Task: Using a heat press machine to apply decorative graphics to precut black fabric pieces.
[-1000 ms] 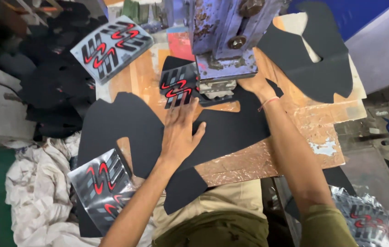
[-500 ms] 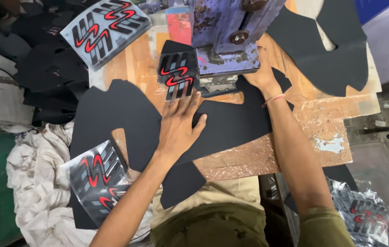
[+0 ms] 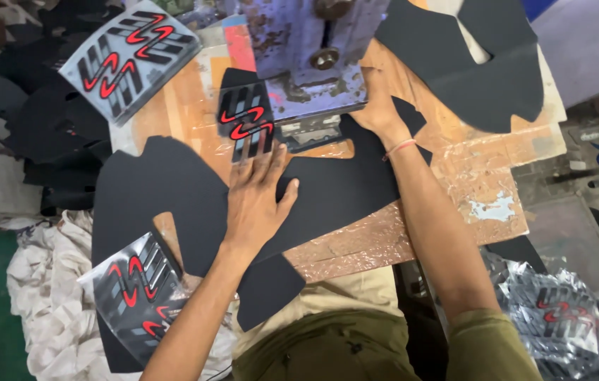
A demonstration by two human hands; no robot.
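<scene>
A large black cut-out sheet (image 3: pixel 172 204) lies flat on a wooden board wrapped in clear film (image 3: pixel 454 176). My left hand (image 3: pixel 257 197) presses flat on it, fingers apart, fingertips at a small decal (image 3: pixel 244 124) with red and grey wavy stripes. That decal sits on the sheet next to a worn blue press head (image 3: pixel 306 49). My right hand (image 3: pixel 378 106) rests on the sheet's far end, against the press's right side; its fingers are partly hidden.
A stack of striped decals (image 3: pixel 130 60) lies at the upper left, more (image 3: pixel 137 293) on white cloth (image 3: pixel 45 310) at lower left. Another black cut-out (image 3: pixel 483 63) lies upper right. Crinkled silver film with decals (image 3: pixel 560 317) sits at lower right.
The view has shifted a little, so everything sits lower in the picture. My hands stay on the black sheet in about the same places.
</scene>
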